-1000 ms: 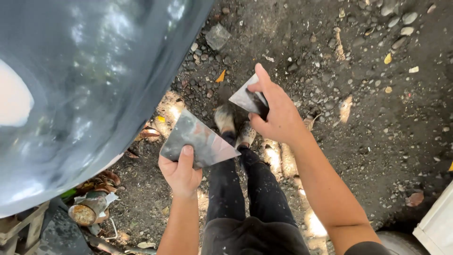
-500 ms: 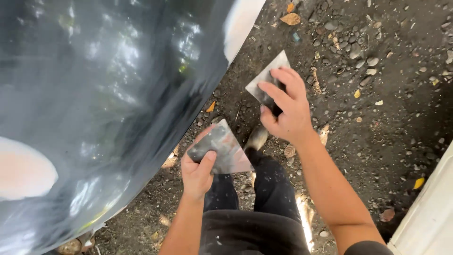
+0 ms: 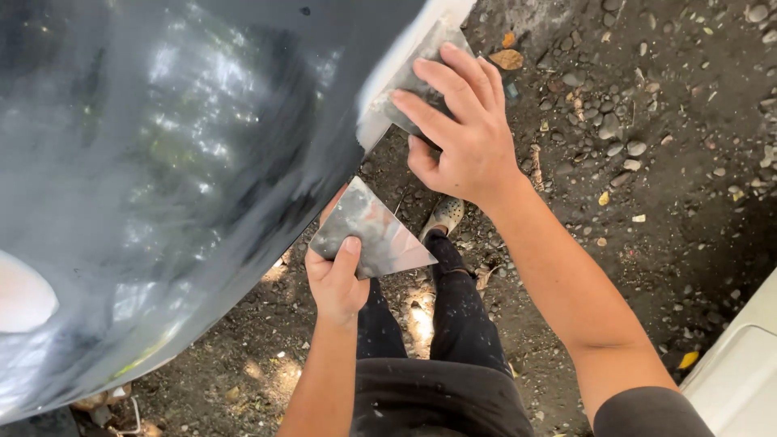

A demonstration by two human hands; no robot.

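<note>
Dark dirt (image 3: 664, 235) strewn with pebbles and a few yellow leaves lies under you, and everything here sits around the big glossy black panel (image 3: 162, 186) that fills the left of your view.

Nearest to you, your black trousers (image 3: 437, 348), flecked with pale spots, run down to a light shoe (image 3: 443, 217) planted on the dirt just below the panel's lower edge.

Your left hand (image 3: 336, 279) is closed around a triangular metal plate (image 3: 368, 231), thumb pressed flat on its face, fingers curled behind. That plate hangs just off the panel's lower edge, smeared grey with a reddish patch, its point aimed away from the panel toward your trousers.

Further up, your right hand (image 3: 461, 133) grips a flat metal spreader (image 3: 413, 77), fingers fanned across its back and pushing it onto the panel's right edge. Its blade lies against a whitish strip of filler (image 3: 405, 57) that follows that edge.

Tree reflections shimmer across the panel's gloss, and a pale patch (image 3: 24, 295) shows near its far left side.

Well away from the panel, at the bottom right corner, sits a white moulded object (image 3: 740, 364).
</note>
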